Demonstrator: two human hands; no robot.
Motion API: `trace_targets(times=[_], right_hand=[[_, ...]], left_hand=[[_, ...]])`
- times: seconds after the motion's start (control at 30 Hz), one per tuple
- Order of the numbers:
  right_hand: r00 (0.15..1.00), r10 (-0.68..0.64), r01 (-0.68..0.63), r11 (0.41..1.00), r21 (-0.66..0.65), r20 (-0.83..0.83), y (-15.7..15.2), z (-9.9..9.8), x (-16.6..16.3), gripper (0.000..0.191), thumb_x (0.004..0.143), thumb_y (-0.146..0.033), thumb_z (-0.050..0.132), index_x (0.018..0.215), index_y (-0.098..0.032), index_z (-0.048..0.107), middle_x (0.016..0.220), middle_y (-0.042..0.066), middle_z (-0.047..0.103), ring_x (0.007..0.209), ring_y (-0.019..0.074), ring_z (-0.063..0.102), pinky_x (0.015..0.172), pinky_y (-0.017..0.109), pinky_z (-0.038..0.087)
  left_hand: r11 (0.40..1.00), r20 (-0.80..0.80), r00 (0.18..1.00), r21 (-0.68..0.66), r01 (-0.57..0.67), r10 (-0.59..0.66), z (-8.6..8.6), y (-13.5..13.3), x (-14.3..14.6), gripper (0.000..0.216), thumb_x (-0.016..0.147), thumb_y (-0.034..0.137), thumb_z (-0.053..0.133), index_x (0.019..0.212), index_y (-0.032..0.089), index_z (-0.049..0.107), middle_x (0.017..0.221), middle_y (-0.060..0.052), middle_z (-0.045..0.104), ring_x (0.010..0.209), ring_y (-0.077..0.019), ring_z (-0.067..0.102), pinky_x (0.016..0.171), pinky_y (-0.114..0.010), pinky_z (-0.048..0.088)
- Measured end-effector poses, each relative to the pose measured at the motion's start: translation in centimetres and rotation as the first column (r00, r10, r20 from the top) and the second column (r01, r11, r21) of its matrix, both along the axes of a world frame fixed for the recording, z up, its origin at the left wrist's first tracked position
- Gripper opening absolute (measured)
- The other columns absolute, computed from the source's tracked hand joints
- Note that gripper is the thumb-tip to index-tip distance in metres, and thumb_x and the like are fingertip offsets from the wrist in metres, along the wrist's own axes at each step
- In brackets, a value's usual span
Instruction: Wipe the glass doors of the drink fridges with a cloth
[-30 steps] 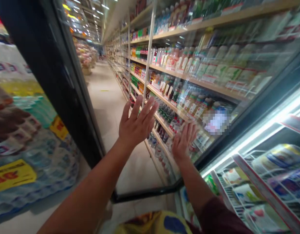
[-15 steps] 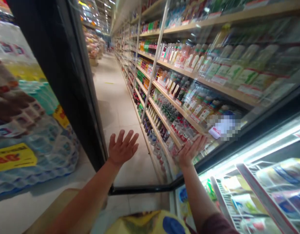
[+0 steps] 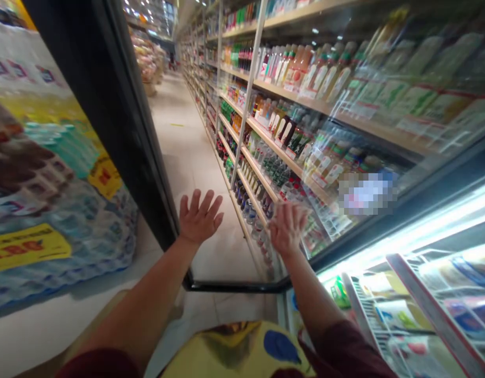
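Note:
A glass fridge door [image 3: 337,157] with a black frame stands swung out in front of me, and shelves of bottles show through its pane. My left hand [image 3: 199,218] is raised with fingers spread, flat against or just in front of the glass near its lower left. My right hand [image 3: 286,228] is a little blurred, with fingers stretched out, and lies on the glass further right. Neither hand holds anything.
The lit fridge interior [image 3: 415,294] at the lower right has wire racks of packaged goods. A black door frame [image 3: 108,115] and stacked bottled-water packs [image 3: 61,220] stand on the left. A long aisle [image 3: 179,136] with drink shelves runs ahead.
Both hands have moved lower on the glass door, the left one dropping most. The right hand has shifted slightly left. The door's bottom edge has moved a little.

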State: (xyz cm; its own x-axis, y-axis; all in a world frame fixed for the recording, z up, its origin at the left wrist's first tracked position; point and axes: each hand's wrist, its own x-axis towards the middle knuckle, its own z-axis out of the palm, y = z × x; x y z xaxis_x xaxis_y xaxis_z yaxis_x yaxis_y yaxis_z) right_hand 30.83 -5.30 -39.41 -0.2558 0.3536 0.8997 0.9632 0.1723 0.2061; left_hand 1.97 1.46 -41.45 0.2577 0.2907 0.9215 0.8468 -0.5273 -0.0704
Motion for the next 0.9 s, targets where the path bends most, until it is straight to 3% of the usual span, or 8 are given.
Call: trace_targets(times=[0.13,0.2,0.27,0.37,0.5,0.6,0.77,0.9], right_hand=[[0.933,-0.110,0.169,0.974,0.148,-0.342,0.0,3.2,7.0,0.064,0.102,-0.033,0.035,0.159,-0.005,0.025,0.159,0.029,0.030,0.152,0.0381,0.024,0.117,0.070,0.026],[0.882,-0.101,0.201,0.964,0.173,-0.460,0.0,3.2,7.1,0.063,0.102,-0.028,0.034,0.159,-0.002,0.023,0.161,0.031,0.024,0.154,0.0380,0.021,0.117,0.070,0.025],[0.861,-0.098,0.210,0.962,0.174,-0.500,0.1,1.8,4.4,0.064,0.102,-0.026,0.034,0.159,-0.001,0.019,0.161,0.032,0.023,0.154,0.0390,0.017,0.116,0.072,0.023],[0.927,-0.073,0.101,0.993,0.056,-0.367,0.6,-1.0,-2.1,0.068,0.101,-0.029,0.040,0.161,-0.006,0.017,0.158,0.030,0.032,0.154,0.0405,0.016,0.114,0.072,0.027],[0.989,0.145,-0.149,0.970,-0.192,-0.032,1.0,-2.1,-6.1,0.054,0.098,-0.031,0.052,0.152,-0.028,0.046,0.144,0.007,0.059,0.144,0.0257,0.041,0.125,0.050,0.021],[0.998,0.022,-0.030,0.993,-0.114,-0.066,0.9,-0.8,-2.1,0.053,0.100,-0.034,0.049,0.152,-0.022,0.046,0.145,0.013,0.056,0.143,0.0280,0.043,0.125,0.052,0.019],[0.931,-0.119,0.169,0.978,0.118,-0.345,0.5,1.0,6.7,0.067,0.102,-0.031,0.042,0.161,-0.009,0.019,0.159,0.029,0.030,0.153,0.0391,0.021,0.116,0.070,0.027],[0.886,-0.117,0.196,0.971,0.134,-0.448,0.3,-0.3,6.1,0.069,0.102,-0.026,0.043,0.162,-0.009,0.014,0.161,0.031,0.023,0.154,0.0403,0.016,0.114,0.073,0.028]], left_hand=[[0.999,0.006,1.000,0.038,-0.008,0.007,-0.2,0.5,0.1,0.050,0.100,0.044,0.050,0.148,0.030,0.044,0.158,-0.006,0.042,0.157,-0.0222,0.001,0.125,-0.053,-0.004],[0.999,0.013,0.999,0.024,-0.032,0.032,-0.4,0.6,0.0,0.049,0.100,0.045,0.049,0.146,0.029,0.045,0.157,-0.005,0.043,0.157,-0.0233,0.003,0.126,-0.053,-0.003],[0.997,0.012,0.997,-0.027,-0.070,0.071,-0.6,0.8,-0.2,0.047,0.100,0.045,0.049,0.144,0.029,0.048,0.156,-0.003,0.045,0.156,-0.0238,0.007,0.127,-0.051,-0.001],[0.995,0.020,0.996,-0.047,-0.083,0.084,-1.0,1.2,-0.5,0.045,0.098,0.044,0.053,0.141,0.031,0.052,0.153,-0.001,0.050,0.156,-0.0231,0.012,0.127,-0.049,0.002],[0.998,0.032,0.998,0.026,-0.060,0.059,-1.0,2.0,-0.7,0.047,0.093,0.041,0.061,0.139,0.030,0.057,0.145,-0.009,0.057,0.156,-0.0262,0.013,0.126,-0.055,0.006],[0.994,0.013,1.000,0.102,-0.026,0.025,-0.4,2.3,-0.7,0.054,0.091,0.036,0.063,0.144,0.029,0.053,0.145,-0.012,0.056,0.156,-0.0290,0.015,0.125,-0.057,0.011],[0.977,-0.057,0.996,0.203,-0.058,0.071,0.5,2.4,-0.6,0.076,0.088,0.031,0.066,0.157,0.025,0.033,0.159,-0.014,0.038,0.156,-0.0295,0.011,0.127,-0.053,0.013],[0.976,-0.067,0.992,0.199,-0.092,0.107,0.5,2.6,-0.9,0.082,0.089,0.033,0.065,0.160,0.029,0.024,0.166,-0.009,0.023,0.156,-0.0310,0.010,0.127,-0.057,0.014]])
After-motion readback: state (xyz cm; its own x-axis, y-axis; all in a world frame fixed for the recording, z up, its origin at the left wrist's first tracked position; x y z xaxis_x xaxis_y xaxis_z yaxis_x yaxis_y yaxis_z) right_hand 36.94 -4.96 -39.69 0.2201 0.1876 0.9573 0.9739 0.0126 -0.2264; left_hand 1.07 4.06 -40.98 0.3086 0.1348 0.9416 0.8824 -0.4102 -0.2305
